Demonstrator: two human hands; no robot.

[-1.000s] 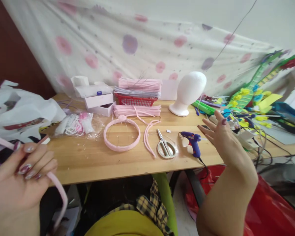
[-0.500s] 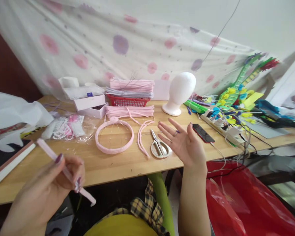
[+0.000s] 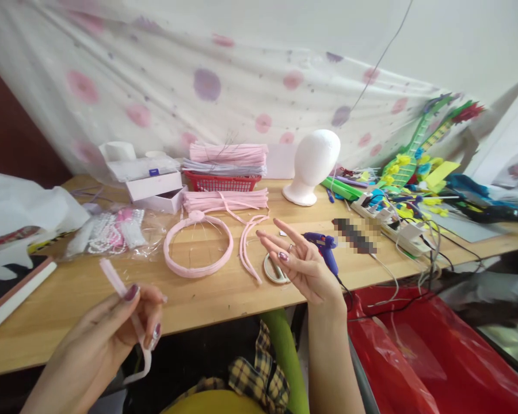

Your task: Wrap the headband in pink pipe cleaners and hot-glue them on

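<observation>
In my left hand is a pale pink pipe cleaner, pinched between thumb and fingers. Its upper end points up and its lower end bends below the hand. My right hand is held out over the table, fingers apart, with nothing in it. Scissors lie partly hidden behind that hand, only a pale handle showing clearly. Just right of the fingers rests a blue glue gun. A pink wrapped ring lies between my hands. Beside it are loose bent pink pipe cleaners.
Along the back stand a red basket of pipe cleaners, a pink bundle, white boxes and a white foam head. Bagged beads lie left. A power strip with cables is right; a red plastic bag is below.
My left hand has moved right and the pipe cleaner's lower end now bends more. My right hand has turned and shifted slightly left, covering much of the scissors and uncovering the glue gun.
</observation>
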